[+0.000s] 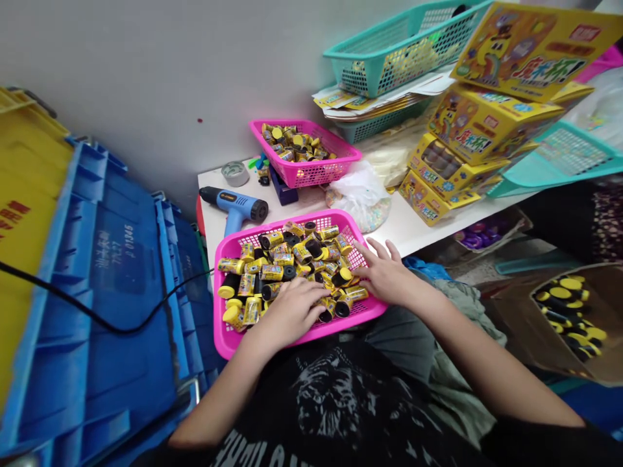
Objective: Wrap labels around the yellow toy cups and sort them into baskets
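A pink plastic basket (224,334) sits at the table's front edge, close against my body. It is full of small cylindrical tubes (283,258) with yellow printed labels and black or yellow ends, lying in a loose jumble. My left hand (298,306) rests palm down over the tubes at the near side, fingers stretched out; what lies under the palm is hidden. At the basket's right rim, my right hand (384,274) has its fingers spread, with the fingertips over the rightmost tubes. Neither hand visibly grips a tube.
A blue heat gun (238,204), a tape roll (235,173), a second pink basket (304,174) of tubes and a plastic bag (363,198) lie behind. Stacked yellow boxes (467,133) stand right. Blue crates (102,272) flank the left; a carton (509,318) holds more tubes.
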`<state>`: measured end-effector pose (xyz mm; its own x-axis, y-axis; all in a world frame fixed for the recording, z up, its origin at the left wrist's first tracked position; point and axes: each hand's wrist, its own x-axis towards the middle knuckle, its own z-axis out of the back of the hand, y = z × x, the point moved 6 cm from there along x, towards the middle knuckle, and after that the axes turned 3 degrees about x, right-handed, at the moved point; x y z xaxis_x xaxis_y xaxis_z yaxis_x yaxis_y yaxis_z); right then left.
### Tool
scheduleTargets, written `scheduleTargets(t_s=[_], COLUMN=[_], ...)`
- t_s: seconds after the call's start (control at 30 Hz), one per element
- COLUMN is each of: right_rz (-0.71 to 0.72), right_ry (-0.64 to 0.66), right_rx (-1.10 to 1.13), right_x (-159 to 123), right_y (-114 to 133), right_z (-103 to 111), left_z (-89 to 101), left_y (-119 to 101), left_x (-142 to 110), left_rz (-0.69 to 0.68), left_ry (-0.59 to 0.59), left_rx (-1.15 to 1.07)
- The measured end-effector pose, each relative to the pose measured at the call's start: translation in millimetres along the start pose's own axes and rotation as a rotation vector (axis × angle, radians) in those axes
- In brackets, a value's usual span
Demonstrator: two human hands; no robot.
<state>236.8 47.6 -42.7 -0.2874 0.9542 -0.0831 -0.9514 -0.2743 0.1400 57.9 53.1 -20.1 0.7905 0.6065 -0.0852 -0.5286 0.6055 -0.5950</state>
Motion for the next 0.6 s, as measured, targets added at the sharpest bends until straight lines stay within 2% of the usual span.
scheduleTargets(t_s=[0.13, 0.33, 0.43, 0.6], right_rz=[0.072, 0.094, 0.06, 0.103], right_ry=[-0.018, -0.077, -0.008, 0.074], right_rx=[-0.013, 0.013, 0.065, 0.036], right_x=[0.6, -10.3, -17.9, -39.0], right_y=[-6.7, -11.4, -12.5, -7.0], right_z=[-2.2, 13.6, 16.0, 8.0], left_z=[3.4, 18.1, 20.2, 21.5], left_y=[3.9, 4.7, 1.1, -2.1], left_x=[-1.3, 0.1, 1.6, 2.2], left_rz=[0.011, -0.008, -0.039, -0.05], left_ry=[-0.039, -0.189, -0.213, -0.21], left_rx=[0.007, -0.06, -0.078, -0.067])
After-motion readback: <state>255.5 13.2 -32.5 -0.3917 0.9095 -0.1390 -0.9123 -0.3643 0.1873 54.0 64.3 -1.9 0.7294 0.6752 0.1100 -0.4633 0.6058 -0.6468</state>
